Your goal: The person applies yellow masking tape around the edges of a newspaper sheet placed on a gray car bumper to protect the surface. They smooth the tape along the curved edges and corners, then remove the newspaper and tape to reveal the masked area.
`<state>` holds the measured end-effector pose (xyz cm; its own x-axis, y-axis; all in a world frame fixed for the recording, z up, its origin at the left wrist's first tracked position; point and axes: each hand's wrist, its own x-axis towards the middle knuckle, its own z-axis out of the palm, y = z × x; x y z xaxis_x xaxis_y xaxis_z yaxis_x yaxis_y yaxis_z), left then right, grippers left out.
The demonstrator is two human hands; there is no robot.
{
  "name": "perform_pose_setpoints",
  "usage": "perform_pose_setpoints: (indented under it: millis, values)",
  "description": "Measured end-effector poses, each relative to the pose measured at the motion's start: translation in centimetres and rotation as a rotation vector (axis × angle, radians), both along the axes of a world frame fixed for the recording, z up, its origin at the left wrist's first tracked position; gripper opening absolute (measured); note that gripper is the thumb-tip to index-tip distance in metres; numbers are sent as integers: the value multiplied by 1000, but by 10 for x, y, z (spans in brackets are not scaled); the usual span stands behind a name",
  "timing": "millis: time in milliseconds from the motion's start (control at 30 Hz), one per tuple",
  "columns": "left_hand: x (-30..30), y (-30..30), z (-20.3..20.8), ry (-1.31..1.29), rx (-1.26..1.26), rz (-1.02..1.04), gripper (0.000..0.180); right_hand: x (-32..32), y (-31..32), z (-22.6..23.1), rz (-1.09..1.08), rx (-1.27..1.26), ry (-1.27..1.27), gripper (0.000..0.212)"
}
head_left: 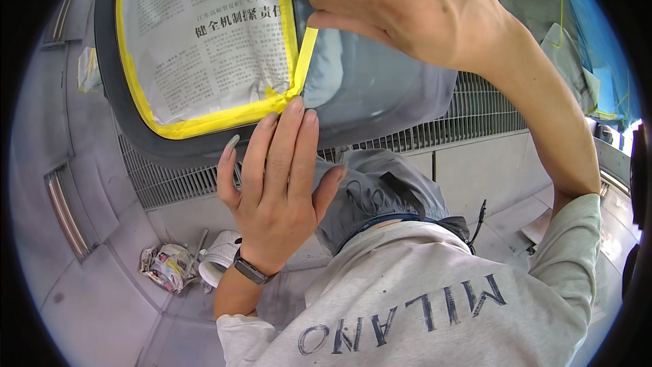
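Observation:
A sheet of newspaper (204, 61) covers the left part of a dark grey curved panel (380, 88), edged with yellow masking tape (210, 126). With fingers stretched out, my left hand (275, 170) presses its fingertips on the lower right corner of the paper, where tape strips meet and crumple. From that corner a loose strip of tape (308, 47) rises slantwise to my right hand (421, 13), which is closed in a pinch on its upper end. The fingertips of the right hand are partly hidden behind its knuckles.
Below the panel runs a long metal floor grate (475, 105). Crumpled paper (168, 266) and a white bucket-like container (219, 258) lie on the floor at lower left. Blue plastic sheeting (598, 34) hangs at the far right. A wall with light strips (70, 211) stands at left.

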<state>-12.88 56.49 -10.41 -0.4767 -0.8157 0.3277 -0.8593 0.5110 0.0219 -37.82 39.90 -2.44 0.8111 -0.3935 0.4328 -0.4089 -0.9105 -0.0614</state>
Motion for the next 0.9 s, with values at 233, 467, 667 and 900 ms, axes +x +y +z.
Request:
perform_pose_setpoints:
  millis: [233, 467, 667, 900]
  values:
    - [-5, -6, 7, 46, 6, -2, 56, 2, -6, 5, 49, 10, -7, 8]
    - [-20, 0, 3, 110, 50, 54, 60, 3, -17, -3, 139, -8, -104, 10]
    - [-18, 1, 7, 119, 68, 57, 59, 11, -9, 8, 182, -290, -27, 16]
    - [0, 9, 17, 135, 54, 46, 59, 26, -18, 8, 246, -136, -101, 19]
